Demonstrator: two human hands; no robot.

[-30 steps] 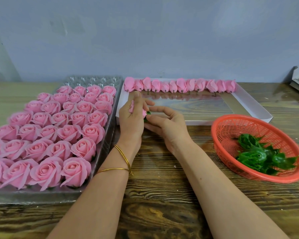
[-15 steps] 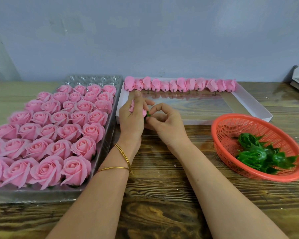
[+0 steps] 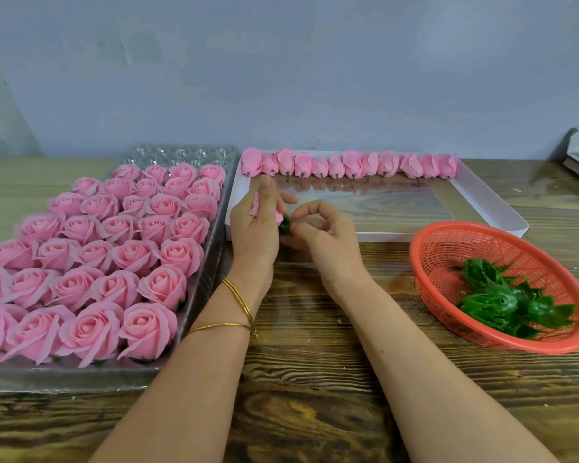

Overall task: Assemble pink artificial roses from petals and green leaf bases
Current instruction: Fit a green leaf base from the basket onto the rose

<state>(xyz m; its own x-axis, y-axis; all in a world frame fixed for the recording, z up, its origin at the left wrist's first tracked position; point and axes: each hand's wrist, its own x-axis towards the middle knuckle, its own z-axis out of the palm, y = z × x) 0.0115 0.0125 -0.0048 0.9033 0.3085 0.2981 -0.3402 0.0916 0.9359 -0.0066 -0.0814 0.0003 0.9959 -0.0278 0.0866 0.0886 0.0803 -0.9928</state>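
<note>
So, a pink rose (image 3: 255,204) was gripped in the left hand (image 3: 253,228) and a green leaf base (image 3: 284,225) was pinched against it by the right hand (image 3: 328,242), above the middle of the bench (image 3: 315,379).

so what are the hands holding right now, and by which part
The left hand grips a pink rose bud around its petals; the right hand pinches the green leaf base at the bud's bottom end, between thumb and forefinger.
</note>
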